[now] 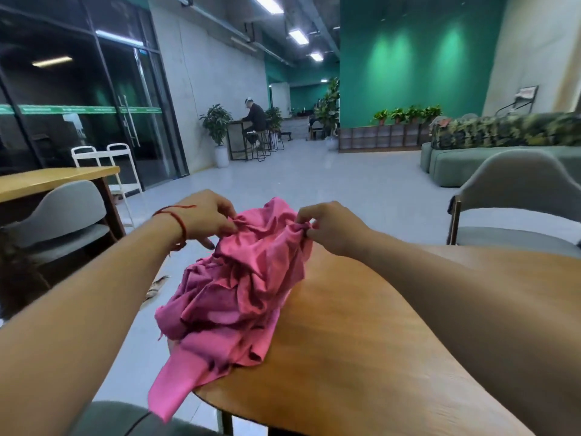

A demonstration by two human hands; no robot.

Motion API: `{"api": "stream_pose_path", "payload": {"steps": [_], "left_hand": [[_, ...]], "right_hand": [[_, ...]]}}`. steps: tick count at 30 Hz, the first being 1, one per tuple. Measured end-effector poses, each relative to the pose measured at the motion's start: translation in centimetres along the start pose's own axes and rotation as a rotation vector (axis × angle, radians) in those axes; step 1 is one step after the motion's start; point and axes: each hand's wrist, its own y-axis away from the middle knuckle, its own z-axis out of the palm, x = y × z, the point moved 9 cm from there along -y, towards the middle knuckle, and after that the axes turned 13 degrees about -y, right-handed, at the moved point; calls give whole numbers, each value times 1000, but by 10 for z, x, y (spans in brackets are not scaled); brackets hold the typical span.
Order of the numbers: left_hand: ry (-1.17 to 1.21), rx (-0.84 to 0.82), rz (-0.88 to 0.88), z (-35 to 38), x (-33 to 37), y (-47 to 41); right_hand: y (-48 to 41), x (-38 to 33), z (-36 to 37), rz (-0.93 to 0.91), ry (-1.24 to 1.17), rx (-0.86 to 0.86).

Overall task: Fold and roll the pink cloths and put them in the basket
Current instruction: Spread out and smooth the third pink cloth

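We're up at the top of the heap: our left hand (207,220) pinches a fold of the pink cloths (239,294) between thumb and fingers, and just across from it our right hand (327,228) curls its fingers tight round a bunched edge of the same crumpled heap. Below both grips the cloths spill toward us along the left edge of the table (361,341), one flat corner hanging off the rim under the left forearm, bare wood running beneath the right forearm, a red string (179,221) round the left wrist
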Motion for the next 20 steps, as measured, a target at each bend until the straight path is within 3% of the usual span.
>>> {"api": "stream_pose_path", "payload": {"steps": [7,12,20], "left_hand": [[185,69,251,-12,135,6],[324,57,391,38,217,4],[37,-117,407,131,235,6]], "right_hand": [[83,24,-134,77,25,223],[147,83,-199,279,111,174],[197,116,-191,363,53,80]]}}
